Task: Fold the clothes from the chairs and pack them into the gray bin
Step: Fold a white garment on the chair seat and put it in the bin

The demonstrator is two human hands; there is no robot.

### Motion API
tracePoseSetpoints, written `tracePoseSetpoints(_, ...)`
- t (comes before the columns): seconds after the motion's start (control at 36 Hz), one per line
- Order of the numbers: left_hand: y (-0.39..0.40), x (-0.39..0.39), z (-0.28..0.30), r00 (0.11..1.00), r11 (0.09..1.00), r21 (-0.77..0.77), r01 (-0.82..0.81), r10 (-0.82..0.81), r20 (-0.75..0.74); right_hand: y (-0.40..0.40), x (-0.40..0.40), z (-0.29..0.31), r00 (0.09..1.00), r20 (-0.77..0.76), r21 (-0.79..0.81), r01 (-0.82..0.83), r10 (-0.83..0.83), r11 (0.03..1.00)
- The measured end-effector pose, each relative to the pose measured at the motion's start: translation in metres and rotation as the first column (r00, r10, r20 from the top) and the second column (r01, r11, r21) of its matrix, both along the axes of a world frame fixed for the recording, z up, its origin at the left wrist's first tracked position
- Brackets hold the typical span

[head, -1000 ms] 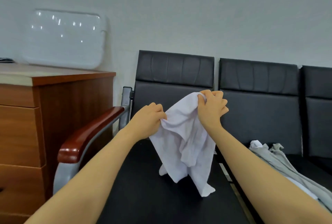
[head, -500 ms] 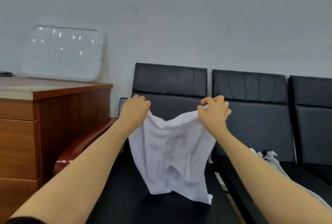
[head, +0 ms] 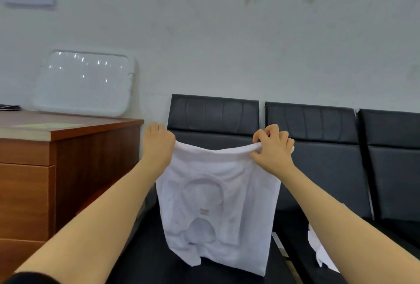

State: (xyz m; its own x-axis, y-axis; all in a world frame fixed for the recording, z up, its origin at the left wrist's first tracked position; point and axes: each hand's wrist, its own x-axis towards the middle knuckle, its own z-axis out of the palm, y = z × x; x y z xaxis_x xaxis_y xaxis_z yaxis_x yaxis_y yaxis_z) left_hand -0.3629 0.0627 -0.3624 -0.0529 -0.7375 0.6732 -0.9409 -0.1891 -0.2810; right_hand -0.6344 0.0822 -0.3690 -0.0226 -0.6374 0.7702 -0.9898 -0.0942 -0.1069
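A: Both fists closed on the white shirt point(head: 218, 204) — left hand point(head: 158, 145) and right hand point(head: 272, 147) each pinch the top edge. A second ago it was bunched between them; now we've drawn it wide.

B: It hangs over the black chair seat point(head: 145, 258), hem touching. Spread, so probably ready for folding. Gray bin not in view.

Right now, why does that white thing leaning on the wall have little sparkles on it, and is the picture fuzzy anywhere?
Head view: the sparkles are glare, room light bouncing off the shiny white tray. Head view: the shirt and both hands look fairly sharp, the left hand slightly soft. Head view: the wide lens bends the cabinet edges.
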Motion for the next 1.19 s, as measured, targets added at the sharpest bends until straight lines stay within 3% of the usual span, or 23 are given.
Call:
tracePoseSetpoints(0.17, 0.007, 0.003, 0.01, 0.999, 0.991, -0.131, 0.016, -0.021, -0.031, 0.002, -0.007, 0.009, 0.999, 0.002, -0.085, 0.041, -0.041, 0.996)
tracePoseSetpoints(0.36, 0.015, 0.009, 0.023, 0.999, 0.988, -0.157, -0.008, 0.002, -0.04, 0.009, -0.001, 0.023, 0.982, 0.186, -0.213, 0.082, -0.042, 0.974)
tracePoseSetpoints(0.67, 0.041, 0.02, 0.055, 0.981, 0.949, -0.271, 0.161, -0.183, -0.057, 0.032, 0.005, 0.056, 0.973, 0.213, -0.263, 0.143, -0.087, 0.954)
tracePoseSetpoints(0.92, 0.064, 0.033, 0.066, 0.944, 0.808, -0.489, 0.329, -0.267, 0.195, 0.053, 0.007, 0.068, 0.973, 0.218, -0.375, 0.153, -0.074, 0.914)
tracePoseSetpoints(1.06, 0.068, 0.036, 0.066, 0.922, 0.688, -0.617, 0.383, -0.322, 0.213, 0.064, 0.013, 0.068, 0.969, 0.246, -0.441, 0.14, -0.03, 0.887)
tracePoseSetpoints(1.19, 0.073, 0.038, 0.069, 0.908, 0.657, -0.643, 0.392, -0.389, 0.156, 0.07, 0.017, 0.071, 0.975, 0.22, -0.473, 0.135, -0.031, 0.871)
